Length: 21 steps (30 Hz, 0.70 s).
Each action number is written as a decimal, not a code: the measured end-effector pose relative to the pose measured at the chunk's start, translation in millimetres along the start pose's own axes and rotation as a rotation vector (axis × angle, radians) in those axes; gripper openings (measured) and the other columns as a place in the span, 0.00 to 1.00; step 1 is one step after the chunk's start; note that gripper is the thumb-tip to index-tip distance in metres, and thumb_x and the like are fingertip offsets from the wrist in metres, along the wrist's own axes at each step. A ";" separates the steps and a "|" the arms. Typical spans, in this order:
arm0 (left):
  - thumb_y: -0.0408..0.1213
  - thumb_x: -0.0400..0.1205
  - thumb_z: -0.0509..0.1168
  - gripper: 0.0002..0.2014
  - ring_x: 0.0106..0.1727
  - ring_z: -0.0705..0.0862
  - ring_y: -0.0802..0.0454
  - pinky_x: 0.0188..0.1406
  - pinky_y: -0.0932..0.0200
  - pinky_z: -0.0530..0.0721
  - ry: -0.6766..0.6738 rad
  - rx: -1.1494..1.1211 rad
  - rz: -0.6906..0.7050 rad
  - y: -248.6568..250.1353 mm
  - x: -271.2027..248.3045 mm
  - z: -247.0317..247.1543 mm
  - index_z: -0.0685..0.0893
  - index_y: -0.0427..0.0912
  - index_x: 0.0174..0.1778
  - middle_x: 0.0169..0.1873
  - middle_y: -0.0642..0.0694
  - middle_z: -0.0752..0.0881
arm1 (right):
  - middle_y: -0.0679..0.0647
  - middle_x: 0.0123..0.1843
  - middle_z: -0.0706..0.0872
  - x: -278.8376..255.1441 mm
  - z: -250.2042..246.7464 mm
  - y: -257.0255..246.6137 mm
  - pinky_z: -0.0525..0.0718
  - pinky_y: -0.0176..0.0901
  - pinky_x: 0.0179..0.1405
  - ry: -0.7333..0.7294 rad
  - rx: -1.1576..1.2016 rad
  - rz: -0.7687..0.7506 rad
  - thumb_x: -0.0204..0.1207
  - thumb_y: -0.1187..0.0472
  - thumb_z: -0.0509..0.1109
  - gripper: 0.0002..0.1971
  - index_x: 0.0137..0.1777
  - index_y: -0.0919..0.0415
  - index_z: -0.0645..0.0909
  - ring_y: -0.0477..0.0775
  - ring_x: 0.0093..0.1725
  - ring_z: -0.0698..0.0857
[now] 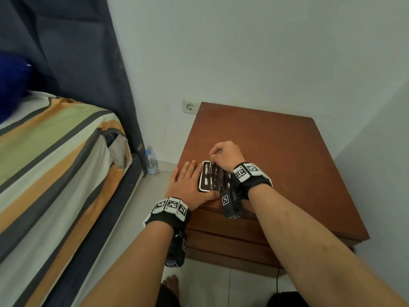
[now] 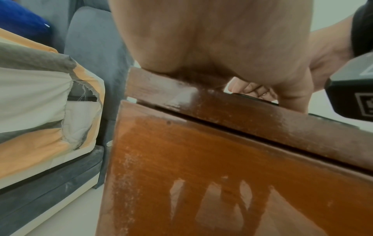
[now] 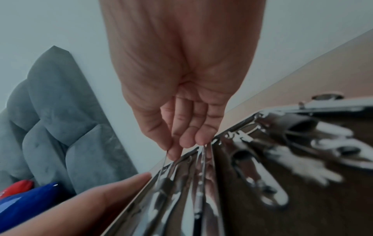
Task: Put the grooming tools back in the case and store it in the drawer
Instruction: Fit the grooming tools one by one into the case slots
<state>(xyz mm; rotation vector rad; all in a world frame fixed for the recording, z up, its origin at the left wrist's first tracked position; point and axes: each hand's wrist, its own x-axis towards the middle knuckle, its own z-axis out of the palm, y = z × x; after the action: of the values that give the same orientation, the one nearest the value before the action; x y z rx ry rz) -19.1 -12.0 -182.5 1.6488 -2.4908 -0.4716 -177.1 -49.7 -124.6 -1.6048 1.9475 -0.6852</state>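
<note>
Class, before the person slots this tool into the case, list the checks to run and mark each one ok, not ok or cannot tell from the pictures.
1. Case lies open on the nightstand: ok.
2. Left hand rests flat beside the case, steadying its left edge: ok.
3. Right hand pinches a thin metal tool at its far end: ok.
4. Tool lined up over a free slot: cannot tell; the wrist view is blurred.
5. All other tools already seated: cannot tell.
6. Drawer open to receive the case: not ok; it is shut.
</note>
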 end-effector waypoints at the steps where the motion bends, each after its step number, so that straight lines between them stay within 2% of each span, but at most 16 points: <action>1: 0.81 0.59 0.42 0.59 0.85 0.41 0.55 0.83 0.44 0.38 0.003 0.000 0.001 -0.2 0.0 0.3 0.48 0.52 0.85 0.86 0.51 0.47 | 0.50 0.40 0.92 0.2 0.5 0.3 0.86 0.41 0.48 -0.008 -0.001 -0.005 0.72 0.66 0.75 0.05 0.42 0.56 0.91 0.48 0.45 0.88; 6: 0.82 0.61 0.43 0.58 0.85 0.41 0.55 0.83 0.45 0.38 0.009 0.005 0.002 -2.1 1.3 2.6 0.47 0.52 0.85 0.86 0.51 0.47 | 0.47 0.40 0.88 1.8 2.5 0.6 0.79 0.38 0.45 -0.067 -0.084 -0.052 0.75 0.63 0.75 0.05 0.45 0.56 0.92 0.45 0.45 0.85; 11: 0.81 0.62 0.45 0.57 0.85 0.41 0.55 0.83 0.45 0.37 0.007 -0.006 0.001 -2.0 1.2 2.3 0.46 0.53 0.85 0.86 0.52 0.47 | 0.51 0.45 0.93 1.6 7.1 0.4 0.88 0.46 0.52 -0.143 -0.158 -0.060 0.75 0.62 0.75 0.05 0.42 0.54 0.93 0.50 0.48 0.89; 17: 0.78 0.68 0.53 0.53 0.85 0.41 0.55 0.83 0.45 0.37 0.015 -0.008 -0.003 -1.7 1.2 2.5 0.46 0.54 0.85 0.86 0.51 0.47 | 0.49 0.47 0.92 -3.1 1.8 2.5 0.86 0.46 0.54 -0.123 -0.168 -0.097 0.76 0.60 0.74 0.05 0.45 0.52 0.92 0.49 0.51 0.87; 21: 0.78 0.68 0.53 0.54 0.85 0.41 0.55 0.83 0.44 0.37 0.010 -0.011 -0.002 -2.1 1.2 2.6 0.46 0.53 0.85 0.86 0.51 0.47 | 0.47 0.47 0.91 -7.9 -3.8 6.1 0.80 0.40 0.46 -0.156 -0.221 -0.123 0.74 0.56 0.76 0.04 0.47 0.51 0.91 0.49 0.52 0.87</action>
<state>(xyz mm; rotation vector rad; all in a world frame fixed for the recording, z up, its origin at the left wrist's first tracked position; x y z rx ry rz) -18.4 -13.3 -185.7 1.6460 -2.4747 -0.4754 -182.8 -40.7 -125.3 -1.8634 1.8750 -0.3870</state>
